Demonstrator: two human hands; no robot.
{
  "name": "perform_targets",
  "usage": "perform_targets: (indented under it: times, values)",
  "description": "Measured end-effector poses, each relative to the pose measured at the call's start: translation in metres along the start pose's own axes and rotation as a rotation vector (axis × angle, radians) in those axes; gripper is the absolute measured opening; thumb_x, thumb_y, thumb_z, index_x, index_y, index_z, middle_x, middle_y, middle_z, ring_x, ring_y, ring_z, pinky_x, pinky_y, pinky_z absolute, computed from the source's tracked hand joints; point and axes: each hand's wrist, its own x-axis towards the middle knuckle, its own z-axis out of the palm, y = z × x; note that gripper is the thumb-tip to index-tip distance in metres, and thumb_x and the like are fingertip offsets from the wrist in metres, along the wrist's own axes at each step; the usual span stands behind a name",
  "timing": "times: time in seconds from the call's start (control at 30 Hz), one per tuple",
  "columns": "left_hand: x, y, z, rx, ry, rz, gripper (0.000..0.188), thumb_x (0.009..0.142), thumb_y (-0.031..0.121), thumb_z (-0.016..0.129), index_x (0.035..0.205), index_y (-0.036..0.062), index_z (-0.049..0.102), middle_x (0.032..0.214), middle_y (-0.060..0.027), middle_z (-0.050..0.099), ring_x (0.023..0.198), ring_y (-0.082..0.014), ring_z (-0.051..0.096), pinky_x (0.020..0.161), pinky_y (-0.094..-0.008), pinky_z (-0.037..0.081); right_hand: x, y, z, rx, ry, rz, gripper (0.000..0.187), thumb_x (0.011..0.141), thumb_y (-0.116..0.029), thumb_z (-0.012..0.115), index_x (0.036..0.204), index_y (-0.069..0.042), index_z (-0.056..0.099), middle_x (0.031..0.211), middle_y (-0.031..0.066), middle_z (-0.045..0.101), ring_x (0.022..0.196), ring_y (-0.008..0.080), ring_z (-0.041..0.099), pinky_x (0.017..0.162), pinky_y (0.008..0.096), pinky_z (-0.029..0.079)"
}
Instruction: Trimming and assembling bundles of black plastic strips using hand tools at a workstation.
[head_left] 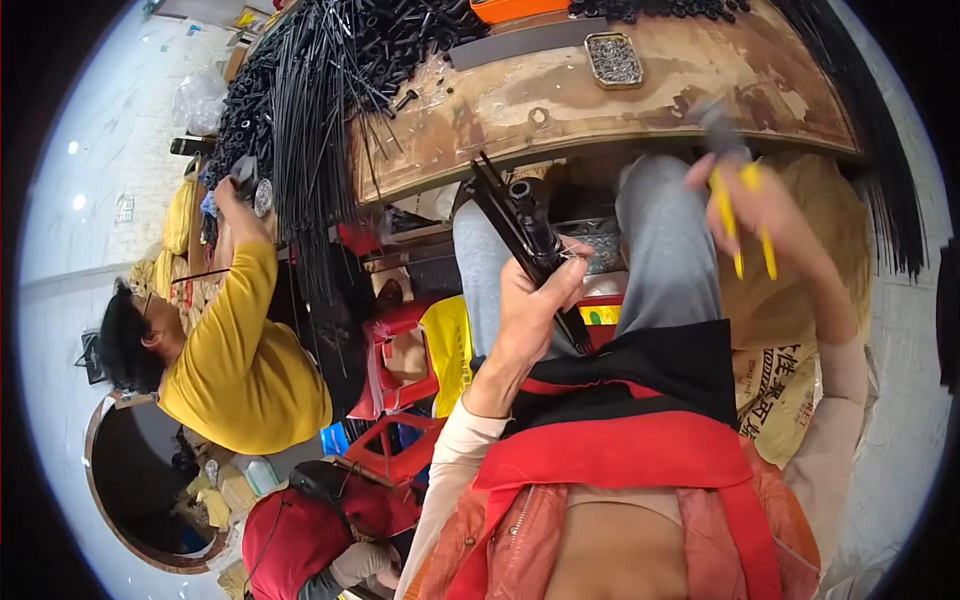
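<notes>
1. Workbench (pixel 560 90): worn brown top, big heap of loose black rods (pixel 310 110) on its left side, small tray of metal bits (pixel 613 58) near the far edge. Plenty of rods unhandled, so work looks far from finished.
2. Co-worker in a yellow top (pixel 235 350) works at the rod heap.
3. Left hand (pixel 525 315): fingers wrapped tight round a black tube assy (pixel 530 235), held over the lap below the bench edge.
4. Right hand (pixel 765 215): closed on yellow-handled pliers (pixel 745 215), raised and blurred; can't tell if plier tips grip anything.

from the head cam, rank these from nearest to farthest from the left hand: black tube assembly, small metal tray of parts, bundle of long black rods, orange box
1. black tube assembly: held in the left hand.
2. small metal tray of parts: on the worn bench, up and to the right.
3. bundle of long black rods and orange box: rods upper left, box at the top edge; too close to call.
</notes>
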Motion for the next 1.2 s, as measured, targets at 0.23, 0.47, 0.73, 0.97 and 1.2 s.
perform_targets:
  times: [0.23, 0.47, 0.73, 0.97, 1.2]
  values:
    - [-0.009, -0.002, -0.005, 0.078, -0.119, 0.101, 0.039, 0.09, 0.023, 0.067, 0.115, -0.005, 0.058, 0.064, 0.0047, 0.047, 0.056, -0.0033, 0.039, 0.051, -0.0199, 0.03, -0.029, 0.005, 0.1, -0.686, -0.052, -0.241, 0.047, 0.092, -0.01, 0.057, 0.137, -0.007, 0.044, 0.09, 0.0147, 0.055, 0.081, 0.0309, 0.058, 0.073, 0.0385, 0.047]
    - [-0.019, 0.0, -0.013, 0.115, -0.201, 0.082, 0.048, 0.09, 0.03, 0.067, 0.12, -0.0059, 0.055, 0.064, 0.0055, 0.044, 0.058, -0.0035, 0.04, 0.053, -0.0195, 0.03, -0.032, 0.005, 0.113, -0.745, 0.067, -0.299, 0.05, 0.088, -0.004, 0.058, 0.136, -0.012, 0.047, 0.096, 0.0153, 0.052, 0.087, 0.0342, 0.055, 0.077, 0.0397, 0.045]
    - [-0.019, 0.004, -0.017, 0.1, -0.26, 0.085, 0.045, 0.092, 0.026, 0.065, 0.122, -0.0055, 0.055, 0.064, 0.0051, 0.044, 0.058, -0.0043, 0.04, 0.054, -0.0199, 0.031, -0.039, -0.002, 0.121, -0.911, 0.12, -0.318, 0.058, 0.081, 0.001, 0.062, 0.136, -0.011, 0.048, 0.097, 0.0136, 0.052, 0.088, 0.0318, 0.054, 0.078, 0.0391, 0.045]
    - [-0.021, 0.003, -0.014, 0.093, -0.273, 0.088, 0.045, 0.091, 0.023, 0.066, 0.123, -0.0047, 0.055, 0.066, 0.0056, 0.045, 0.058, -0.0042, 0.04, 0.054, -0.02, 0.032, -0.036, 0.002, 0.123, -0.898, 0.137, -0.359, 0.059, 0.08, 0.002, 0.063, 0.136, -0.01, 0.048, 0.097, 0.014, 0.051, 0.088, 0.0328, 0.053, 0.079, 0.041, 0.044]
    - [-0.021, 0.005, -0.011, 0.037, -0.226, 0.073, 0.042, 0.091, 0.018, 0.065, 0.125, -0.0046, 0.055, 0.067, 0.0063, 0.045, 0.059, -0.0033, 0.04, 0.054, -0.0194, 0.031, -0.04, 0.009, 0.13, -1.154, 0.273, -0.463, 0.063, 0.075, 0.004, 0.063, 0.135, -0.011, 0.05, 0.092, 0.013, 0.051, 0.083, 0.0316, 0.053, 0.076, 0.04, 0.044]
